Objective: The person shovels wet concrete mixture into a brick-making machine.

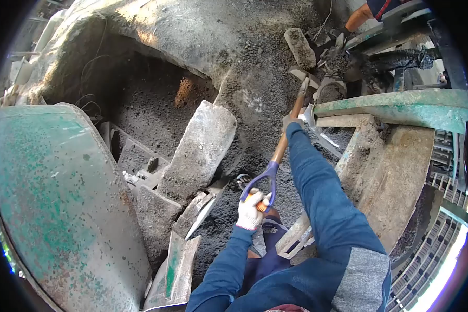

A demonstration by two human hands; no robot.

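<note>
Both my hands are on a shovel with a wooden shaft (281, 148) and a purple D-shaped handle (271, 171). My left hand (250, 210), in a white glove with orange on it, is closed around the grip of the D-handle. Farther up, my right hand (293, 121) wraps the shaft, its fingers partly hidden by the blue sleeve. The shaft slants up and to the right. Its far end lies among grit-covered metal pieces, where I cannot clearly make out the blade. Dark gravelly material (260, 99) covers the ground around it.
At left stands a large green, rusted metal panel (52, 192). A grit-covered slab (200, 148) leans by a dark pit (145, 109). A green beam (400, 108) and a brown metal plate (395, 177) flank my right arm. Another person's arm (358, 18) reaches in at top right.
</note>
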